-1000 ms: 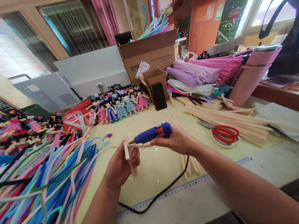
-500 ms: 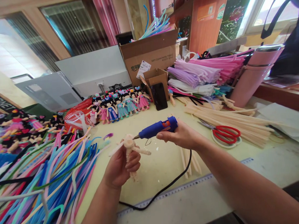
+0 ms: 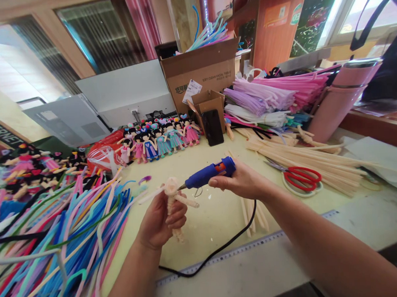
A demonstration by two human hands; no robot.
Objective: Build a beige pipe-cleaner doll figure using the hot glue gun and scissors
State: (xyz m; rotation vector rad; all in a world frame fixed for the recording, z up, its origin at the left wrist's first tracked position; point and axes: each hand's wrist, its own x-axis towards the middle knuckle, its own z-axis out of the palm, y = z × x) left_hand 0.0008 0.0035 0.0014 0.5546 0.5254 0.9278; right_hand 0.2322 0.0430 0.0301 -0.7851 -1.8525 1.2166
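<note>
My left hand (image 3: 162,217) is closed around the body of a cream pipe-cleaner doll (image 3: 171,186), held upright with its round head on top. One of the doll's arms sticks out to the right, and its legs show below my fingers. A white strip (image 3: 150,196) juts out to the left of the head. Wrapped round a blue hot glue gun (image 3: 206,174) is my right hand (image 3: 245,179). The gun's metal nozzle points left and meets the right side of the doll's head or neck; exact contact is hard to make out. A black cord (image 3: 220,249) trails below the gun.
Colourful pipe cleaners (image 3: 86,234) pile up at the left. Finished dolls (image 3: 161,139) stand in rows at the back, beside a phone (image 3: 212,128) and a carton (image 3: 203,70). To the right lie red-handled scissors (image 3: 302,178), cream pipe cleaners (image 3: 312,160) and a pink flask (image 3: 344,101).
The glue gun's nozzle has shifted slightly down, lower on the side of the doll's head. The view has moved a little; both hands keep their hold.
</note>
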